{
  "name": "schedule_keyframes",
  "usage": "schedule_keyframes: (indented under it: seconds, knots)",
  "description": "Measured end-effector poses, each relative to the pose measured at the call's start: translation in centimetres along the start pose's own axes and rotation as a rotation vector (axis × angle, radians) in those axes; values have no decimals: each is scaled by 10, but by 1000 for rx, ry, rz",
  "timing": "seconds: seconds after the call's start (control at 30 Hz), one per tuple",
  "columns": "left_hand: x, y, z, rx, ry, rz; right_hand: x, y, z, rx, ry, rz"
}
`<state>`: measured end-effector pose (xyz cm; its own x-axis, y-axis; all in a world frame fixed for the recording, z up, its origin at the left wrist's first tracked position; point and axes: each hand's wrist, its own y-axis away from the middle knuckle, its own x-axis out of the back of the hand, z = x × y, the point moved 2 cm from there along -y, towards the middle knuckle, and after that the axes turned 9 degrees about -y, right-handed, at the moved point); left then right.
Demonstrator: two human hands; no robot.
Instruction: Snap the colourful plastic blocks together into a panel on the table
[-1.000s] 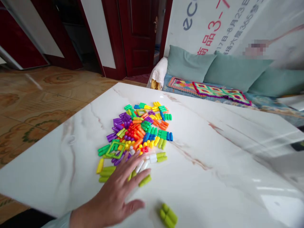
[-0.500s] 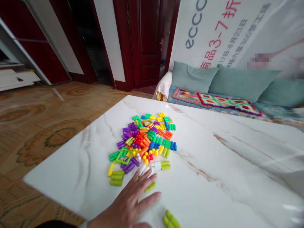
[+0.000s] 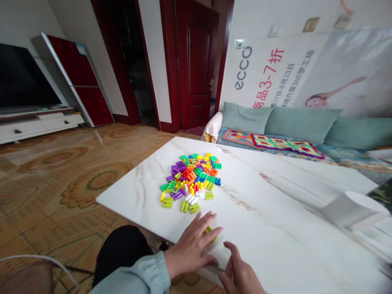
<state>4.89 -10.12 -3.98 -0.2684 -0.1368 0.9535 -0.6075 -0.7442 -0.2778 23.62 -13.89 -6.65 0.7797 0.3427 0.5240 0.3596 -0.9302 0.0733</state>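
My left hand (image 3: 196, 241) hovers or rests near the table's front edge, fingers stretched out over a lime-green plastic building piece (image 3: 209, 229). The fingers partly hide this piece; whether they touch it I cannot tell. To its right is my right hand (image 3: 241, 271), index finger and thumb apart, holding nothing I can see. Beyond the hands lies a loose pile of building pieces in purple, red (image 3: 187, 174), orange, yellow, blue and green. At its near side are white pieces (image 3: 192, 199) and several lime-green tube pieces (image 3: 194, 209).
The white marble-patterned table (image 3: 269, 212) has a white box-like object (image 3: 357, 208) at its right. Behind it stands a sofa with grey-green cushions (image 3: 303, 124). My dark-clad knee (image 3: 122, 251) is beside the left edge. A white cable (image 3: 39, 258) shows at lower left.
The view has tilted up and pulled back. My left hand has moved from the pile's near edge toward me, over the separate lime-green piece. My right hand has come into view.
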Motion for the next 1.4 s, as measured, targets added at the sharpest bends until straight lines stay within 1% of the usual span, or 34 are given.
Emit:
schedule_keyframes:
  seconds: [0.03,0.1,0.17,0.2,0.23,0.27,0.3,0.4,0.43,0.47,0.5,0.57,0.67,0.73,0.8,0.87,0.97,1.07,1.13,1.17,1.23,1.3,1.33,1.37,1.4]
  knots:
    - [-4,-4,-3,62,-32,15,-4,-19,-3,-9,-20,48]
    - [-10,-13,-17,192,-111,78,-11,-57,-12,-11,-67,122]
    - [-13,-23,-35,296,-196,161,-11,-94,-23,30,-177,79]
    - [-13,-27,-44,334,-233,199,-6,-111,-26,51,-227,63]
    - [-13,-30,-52,368,-265,234,3,-129,-27,72,-259,66]
    - [-12,-33,-58,399,-291,266,17,-147,-25,89,-264,95]
    - [-12,-35,-62,428,-312,293,34,-166,-20,111,-236,162]
    - [-15,-35,-68,481,-355,337,95,-228,5,121,-67,485]
    - [-17,-34,-69,481,-368,339,112,-250,14,115,-21,555]
    - [-19,-33,-70,472,-384,342,125,-273,22,105,26,587]
    - [-21,-32,-71,456,-401,342,134,-296,29,97,37,593]
    - [-26,-30,-76,413,-429,343,143,-338,37,86,44,575]
    - [-36,-29,-84,359,-431,368,136,-387,36,104,17,494]
    - [-42,-30,-88,378,-412,406,126,-405,30,141,-24,412]
    - [-45,-31,-88,406,-393,426,117,-412,23,183,-81,340]
    - [-43,-32,-85,413,-378,416,111,-410,15,209,-145,299]
    - [-33,-33,-79,417,-344,340,103,-395,1,214,-233,287]
    - [-26,-32,-75,463,-283,294,93,-372,-20,180,-346,249]
    - [-24,-31,-73,492,-240,292,86,-351,-38,186,-389,179]
    - [-24,-31,-73,497,-224,289,84,-338,-47,213,-385,136]
    - [-24,-32,-72,499,-201,269,80,-308,-61,315,-343,51]
    - [-24,-32,-71,496,-193,268,80,-274,-63,424,-294,10]
    - [-23,-32,-71,501,-195,276,80,-258,-58,455,-262,32]
    - [-23,-32,-71,512,-201,290,81,-242,-49,457,-212,95]
    - [-22,-33,-71,527,-208,309,81,-229,-36,425,-139,208]
